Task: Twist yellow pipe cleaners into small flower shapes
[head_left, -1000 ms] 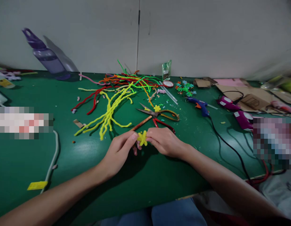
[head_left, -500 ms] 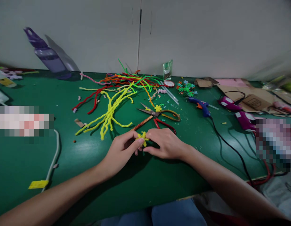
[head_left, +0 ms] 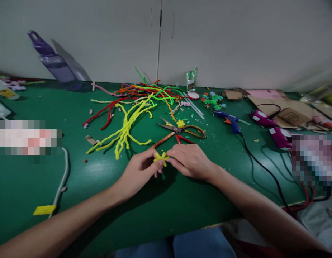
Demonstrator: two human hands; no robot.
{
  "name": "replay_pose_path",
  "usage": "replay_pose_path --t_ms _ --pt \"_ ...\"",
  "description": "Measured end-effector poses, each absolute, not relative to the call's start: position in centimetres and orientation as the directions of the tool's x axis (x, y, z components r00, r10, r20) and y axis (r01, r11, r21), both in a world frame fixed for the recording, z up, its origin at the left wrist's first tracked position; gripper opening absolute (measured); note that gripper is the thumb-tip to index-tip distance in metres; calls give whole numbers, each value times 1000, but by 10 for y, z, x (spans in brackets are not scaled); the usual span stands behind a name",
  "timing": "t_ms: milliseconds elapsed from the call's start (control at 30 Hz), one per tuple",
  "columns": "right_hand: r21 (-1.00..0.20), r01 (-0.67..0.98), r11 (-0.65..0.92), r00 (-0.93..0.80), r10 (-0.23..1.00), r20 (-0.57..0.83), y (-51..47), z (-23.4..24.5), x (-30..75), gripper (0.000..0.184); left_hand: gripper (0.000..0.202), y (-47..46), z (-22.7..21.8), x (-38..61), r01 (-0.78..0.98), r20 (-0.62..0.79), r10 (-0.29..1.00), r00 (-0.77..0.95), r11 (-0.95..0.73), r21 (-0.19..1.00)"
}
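Note:
Between my two hands is a small yellow pipe-cleaner flower point(head_left: 161, 158) with several petals. My left hand point(head_left: 140, 172) pinches it from the left with thumb and fingers. From the right, my right hand point(head_left: 191, 163) pinches a petal between thumb and forefinger. Just beyond lie scissors point(head_left: 179, 128) with their blades parted, and a finished-looking yellow flower point(head_left: 180, 123) rests against them. A brown stick point(head_left: 162, 140) points towards my left hand. Red-handled pliers point(head_left: 185, 139) are partly hidden behind my right hand. Loose yellow pipe cleaners point(head_left: 131, 122) lie to the left.
A heap of coloured pipe cleaners point(head_left: 152, 91) sits near the wall. On the right are a blue glue gun point(head_left: 229, 120) with a black cord, purple devices point(head_left: 280, 138) and cardboard point(head_left: 292, 111). A purple bottle point(head_left: 58, 68) stands at the back left, and a grey cable point(head_left: 64, 168) crosses the left side.
The yellow flower has turned slightly in my fingers, its petals more spread to view. My right thumb has closed up against the forefinger on a petal.

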State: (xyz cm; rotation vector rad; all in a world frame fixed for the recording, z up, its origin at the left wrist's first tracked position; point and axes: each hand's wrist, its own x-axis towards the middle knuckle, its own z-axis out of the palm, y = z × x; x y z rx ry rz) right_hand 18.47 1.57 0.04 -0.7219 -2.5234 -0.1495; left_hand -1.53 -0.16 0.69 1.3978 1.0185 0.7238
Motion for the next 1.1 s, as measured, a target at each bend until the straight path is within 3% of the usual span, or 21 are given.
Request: replay_pose_path --t_ms 200,300,367,433,500,567,600,667,700,767,833,900,967,1000,1067,1100 --pt "-74 451 889 -773 431 465 15 2 183 25 22 -3 5 -15 153 -79 903 422 16 988" --pt "-348 444 826 -718 560 413 12 5 178 24 20 -4 2 -16 216 -2 910 414 -96 972" --pt "-648 426 631 -641 716 276 10 8 174 25 16 -4 0 -17 294 119 906 407 -253 922" --pt "-888 361 285 -592 805 18 9 11 171 23 11 -5 -3 -18 337 265 860 435 -429 838" --pt "-963 265 -41 -619 759 -202 10 13 169 19 8 -5 -4 -20 335 351 807 475 -535 776" --pt "-961 230 -154 -660 701 -271 11 14 170 17 8 -5 -3 -20 333 331 812 482 -519 787" --pt "-964 247 -99 -659 712 -242 11 14 172 18 10 -4 -2 -20 333 276 840 467 -456 825" --pt "-921 333 203 -632 772 -59 12 14 176 18 15 -2 1 -20 293 112 896 430 -256 921" --pt "-830 389 400 -624 777 82 13 13 179 17 18 -1 3 -19 249 28 905 424 -146 957" --pt "-522 472 711 -663 676 322 14 10 183 18 23 2 6 -18 160 -79 894 440 9 987" --pt "-231 487 842 -736 538 410 16 7 187 21 25 3 6 -17 119 -128 876 465 81 990" --pt "-83 475 876 -784 464 413 16 5 187 23 24 3 6 -16 119 -148 866 477 103 988" --pt "-110 465 878 -788 467 400 15 4 185 24 23 2 4 -16 141 -127 870 477 67 988" --pt "-193 464 864 -770 502 394 14 5 183 24 22 1 3 -17 166 -91 878 470 13 986" --pt "-487 459 743 -689 644 334 12 7 179 23 17 0 2 -18 238 48 892 450 -172 956" --pt "-665 434 608 -639 728 249 11 9 176 23 15 0 2 -19 275 138 883 448 -283 919"
